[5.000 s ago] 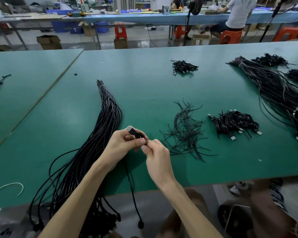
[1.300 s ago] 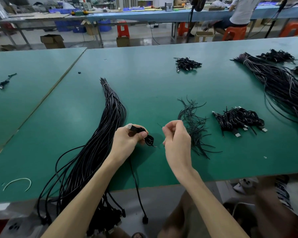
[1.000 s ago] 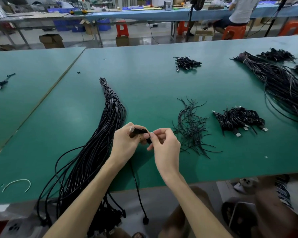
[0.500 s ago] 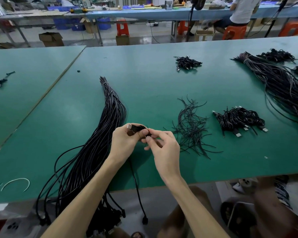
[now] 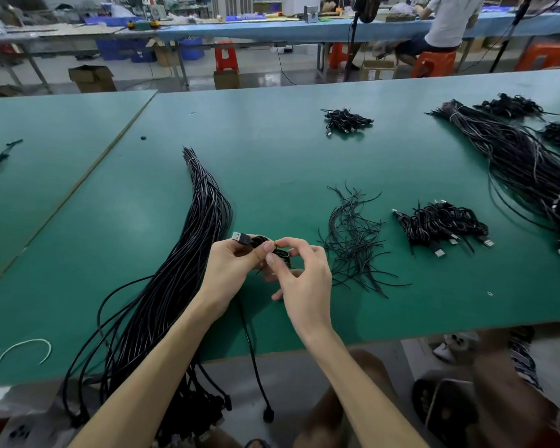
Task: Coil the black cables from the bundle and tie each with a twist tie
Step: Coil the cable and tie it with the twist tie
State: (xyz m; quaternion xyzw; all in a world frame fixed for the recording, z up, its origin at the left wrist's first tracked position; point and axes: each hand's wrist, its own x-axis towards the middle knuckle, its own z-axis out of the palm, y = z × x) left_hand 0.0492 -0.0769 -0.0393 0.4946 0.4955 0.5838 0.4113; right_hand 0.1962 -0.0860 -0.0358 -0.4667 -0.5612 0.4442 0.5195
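Observation:
My left hand [image 5: 232,265] grips a small coil of black cable [image 5: 262,244] just above the green table [image 5: 272,163]; its silver USB plug sticks out to the upper left. My right hand [image 5: 299,276] pinches the thin black twist tie at the coil, thumb and forefinger against it. The cable's loose end [image 5: 268,415] hangs over the table's front edge. The long bundle of black cables [image 5: 188,253] lies to the left of my hands. Loose twist ties [image 5: 353,244] lie to the right, and beyond them a pile of tied coils [image 5: 440,224].
Another big cable bundle [image 5: 524,163] and more coil piles [image 5: 346,120] lie at the right and back. A white tie [image 5: 25,349] rests near the front left edge. A second green table [image 5: 46,150] adjoins on the left. A person sits at a far bench [image 5: 446,24].
My right hand pulled away to the right, then came back to the coil in my left hand and now works the tie at it. The left hand has stayed in place.

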